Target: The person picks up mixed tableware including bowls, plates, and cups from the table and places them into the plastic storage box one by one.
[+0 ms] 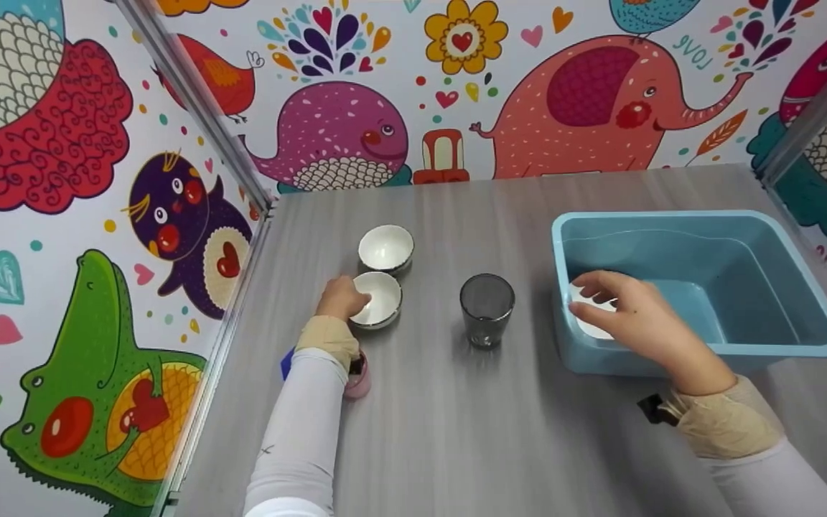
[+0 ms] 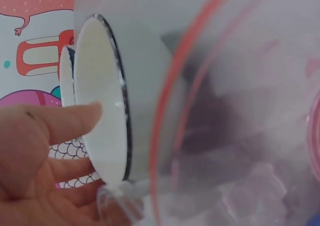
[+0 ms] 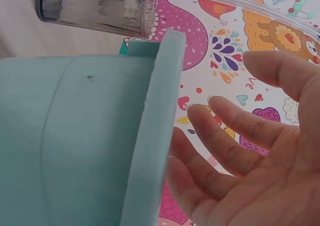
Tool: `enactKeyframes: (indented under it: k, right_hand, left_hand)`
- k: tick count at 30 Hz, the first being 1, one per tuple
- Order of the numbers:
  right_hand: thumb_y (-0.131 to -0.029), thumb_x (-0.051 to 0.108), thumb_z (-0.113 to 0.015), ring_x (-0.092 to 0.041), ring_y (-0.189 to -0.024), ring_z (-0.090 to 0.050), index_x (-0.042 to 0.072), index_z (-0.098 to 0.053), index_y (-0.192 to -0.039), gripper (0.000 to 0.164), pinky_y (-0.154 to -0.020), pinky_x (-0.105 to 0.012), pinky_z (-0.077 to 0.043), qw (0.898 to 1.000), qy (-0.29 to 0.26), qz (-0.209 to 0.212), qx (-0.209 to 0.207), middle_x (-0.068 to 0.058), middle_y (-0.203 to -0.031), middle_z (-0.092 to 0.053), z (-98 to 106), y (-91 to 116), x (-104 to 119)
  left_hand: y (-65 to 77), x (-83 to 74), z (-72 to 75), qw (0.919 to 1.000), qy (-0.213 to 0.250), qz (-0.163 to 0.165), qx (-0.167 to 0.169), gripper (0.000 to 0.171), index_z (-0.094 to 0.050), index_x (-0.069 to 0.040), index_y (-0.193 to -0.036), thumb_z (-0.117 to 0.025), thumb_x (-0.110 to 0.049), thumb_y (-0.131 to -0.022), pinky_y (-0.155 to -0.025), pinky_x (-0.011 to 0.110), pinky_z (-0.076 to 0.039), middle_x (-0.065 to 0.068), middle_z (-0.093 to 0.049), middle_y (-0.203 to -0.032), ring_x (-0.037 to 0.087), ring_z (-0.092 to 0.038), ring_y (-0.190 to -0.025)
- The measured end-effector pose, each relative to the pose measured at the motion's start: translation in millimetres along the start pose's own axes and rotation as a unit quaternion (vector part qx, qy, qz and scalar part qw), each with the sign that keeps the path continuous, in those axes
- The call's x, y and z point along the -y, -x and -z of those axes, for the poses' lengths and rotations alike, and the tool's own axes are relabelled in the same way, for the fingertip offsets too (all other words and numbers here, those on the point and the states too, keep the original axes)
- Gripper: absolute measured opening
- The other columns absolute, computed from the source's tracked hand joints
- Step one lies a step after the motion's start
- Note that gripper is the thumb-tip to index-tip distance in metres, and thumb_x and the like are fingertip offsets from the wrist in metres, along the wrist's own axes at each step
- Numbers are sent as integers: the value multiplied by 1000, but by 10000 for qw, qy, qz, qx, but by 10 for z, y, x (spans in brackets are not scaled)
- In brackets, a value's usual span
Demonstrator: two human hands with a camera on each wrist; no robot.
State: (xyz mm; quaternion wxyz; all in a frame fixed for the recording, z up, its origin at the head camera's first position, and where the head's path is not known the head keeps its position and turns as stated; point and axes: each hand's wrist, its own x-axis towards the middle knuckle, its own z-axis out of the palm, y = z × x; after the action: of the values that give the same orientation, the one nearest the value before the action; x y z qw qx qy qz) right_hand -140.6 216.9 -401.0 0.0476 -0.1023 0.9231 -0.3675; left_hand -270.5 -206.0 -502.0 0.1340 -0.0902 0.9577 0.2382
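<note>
My left hand pinches the left rim of the nearer white bowl. In the left wrist view the thumb lies over the inside of that bowl, with the fingers behind it. A second white bowl stands just beyond, close against the first. My right hand hovers above the left near corner of the blue basin, fingers loosely bent and apart. Beneath it in the basin lies a white object, partly covered by the hand. The right wrist view shows nothing between the fingers.
A dark clear glass stands upright between the bowls and the basin. A pink-rimmed item and a blue piece are mostly hidden under the left forearm. Printed panels border the grey table at the back and sides.
</note>
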Motion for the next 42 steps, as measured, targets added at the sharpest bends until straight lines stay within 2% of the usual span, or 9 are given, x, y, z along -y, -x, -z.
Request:
enactKeyframes:
  k: [9,15,21,27,42]
  right_hand:
    - [-97,32,-68,-32,-111,-65,7,-63,-131,43,-92,-51,-53,10000,-15,-56,-45,-13,-120,-70,-58,54,-7]
    - [-96,32,-69,-33,-110,-66,6,-63,-131,44,-92,-52,-54,9999,5,-77,-69,-14,-119,-70,-76,76,-18]
    - [-97,32,-69,-32,-109,-67,5,-63,-130,43,-90,-50,-55,9999,35,-96,-68,-14,-121,-71,-86,90,-25]
    - [-97,32,-69,-32,-108,-67,5,-63,-131,43,-88,-47,-55,9998,45,-175,-29,-14,-120,-70,-93,99,-44]
    - [-97,33,-68,-32,-108,-68,5,-62,-131,45,-84,-39,-55,9995,-131,-276,63,-14,-121,-70,-69,108,-70]
  left_hand:
    - [-45,61,22,9997,-182,-41,149,41,-61,13,-123,-60,-8,-88,-101,46,-51,30,-65,-125,39,-62,-115]
    - [-50,67,26,9997,-247,74,-29,37,-62,12,-122,-53,1,-87,-100,46,-51,29,-66,-124,39,-63,-114]
    - [-52,76,14,9988,-360,181,-276,34,-63,12,-121,-52,1,-90,-99,47,-53,30,-65,-124,40,-64,-116]
    - [-64,82,5,9985,-273,200,-422,32,-64,12,-118,-52,2,-91,-98,48,-54,31,-66,-122,42,-65,-115]
    - [-86,64,32,9989,-11,219,-411,32,-68,10,-112,-50,-1,-89,-97,50,-54,31,-67,-122,43,-65,-114]
